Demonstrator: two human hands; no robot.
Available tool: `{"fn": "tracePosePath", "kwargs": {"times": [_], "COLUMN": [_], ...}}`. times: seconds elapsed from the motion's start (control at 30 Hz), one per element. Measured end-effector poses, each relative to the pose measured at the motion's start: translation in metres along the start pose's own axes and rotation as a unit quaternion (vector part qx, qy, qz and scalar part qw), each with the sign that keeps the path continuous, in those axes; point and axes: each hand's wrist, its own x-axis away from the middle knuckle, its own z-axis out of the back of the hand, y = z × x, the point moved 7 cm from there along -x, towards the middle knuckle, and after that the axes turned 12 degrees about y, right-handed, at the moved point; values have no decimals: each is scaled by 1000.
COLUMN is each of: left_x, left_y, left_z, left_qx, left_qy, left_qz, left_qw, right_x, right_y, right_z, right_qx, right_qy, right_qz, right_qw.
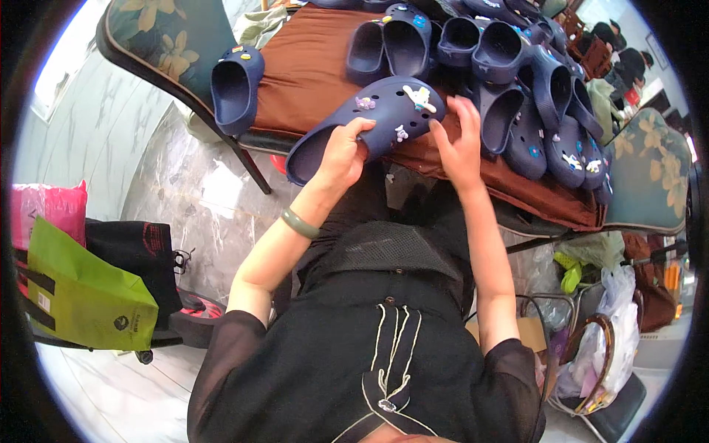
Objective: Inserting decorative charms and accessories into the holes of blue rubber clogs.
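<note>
A dark navy clog (341, 124) is held over the near edge of the brown-covered table, its toe pointing right and its heel opening down to the left. White and purple decorative charms (419, 99) are fixed in some of its top holes. My left hand (344, 153) is closed on the clog's near side by the opening, thumb on top. My right hand (459, 144) cups the toe end, with the thumb on the near side and the fingers at the far side. Another navy clog (235, 92) lies by the table's left edge.
Many navy clogs (502, 52) are piled on the brown cloth (295, 55) at the back and right. Floral-backed chairs (159, 44) flank the table. A green bag (92, 284) hangs at left. Clear plastic bags (609, 325) sit at right.
</note>
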Motion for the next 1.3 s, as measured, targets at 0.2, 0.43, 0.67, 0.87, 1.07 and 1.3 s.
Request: {"fn": "tracePosePath", "kwargs": {"times": [0.2,0.43,0.67,0.87,1.07,1.3], "left_x": [-16,-27,-19,0,2,0], "left_y": [-8,-14,-30,-34,-36,-39], "left_z": [-19,-10,-7,2,15,26], "left_qx": [5,46,63,63,64,80], "left_qy": [-60,-82,-67,-45,-52,1], "left_qz": [77,98,86,63,69,45], "left_qw": [995,991,992,995,994,996], "right_x": [-24,-18,-34,-26,-11,-30], "right_y": [55,64,60,75,111,121], "right_z": [-60,-83,-89,-91,-84,-69], "right_qx": [-62,-99,185,125,-39,45], "right_qy": [-268,-318,-238,-198,-68,-123], "right_qz": [-76,-191,-25,-82,-284,-216], "right_qw": [958,923,953,969,956,968]}}
